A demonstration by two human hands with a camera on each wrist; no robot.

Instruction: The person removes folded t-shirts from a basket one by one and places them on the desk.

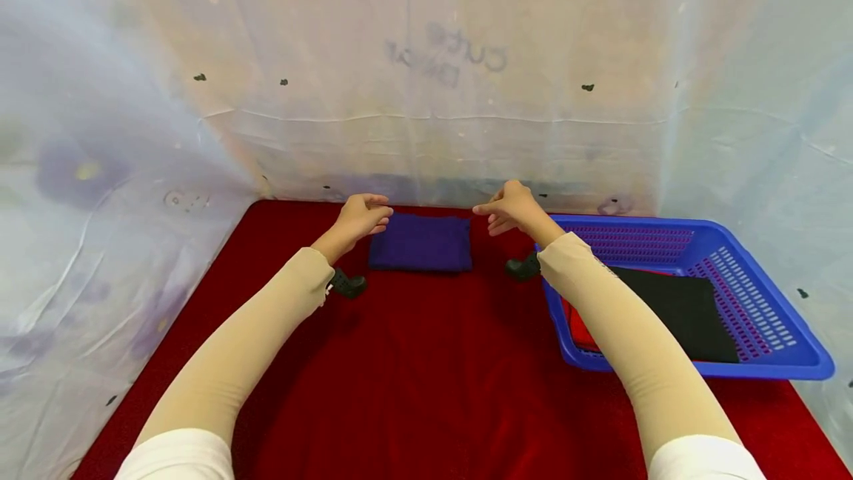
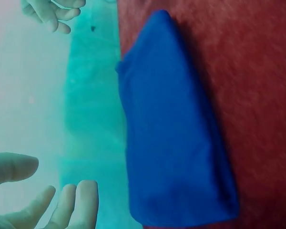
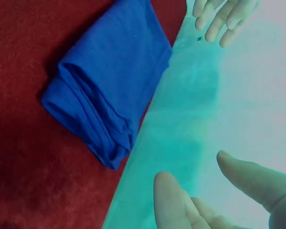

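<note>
Hands hovering either side of folded blue cloth (image 1: 420, 242), which is lying on red table cover (image 1: 426, 361) at the far edge, up against the plastic sheet backdrop (image 1: 426, 95). Left hand (image 1: 360, 217) is sitting just off cloth's left end, fingers relaxed & loosely spread, holding nothing. Right hand (image 1: 509, 208) is off the right end, fingers extended, also holding nothing. Cloth is looking soft, light, floppy; prob. not slippery or fragile, but layers could be sliding apart. Best grip imo: pinching both short ends, or scooping under the stacked folds visible in right wrist view. Blue basket (image 1: 760, 295) w/ black cloth (image 1: 686, 310) is sitting to the right.
</note>
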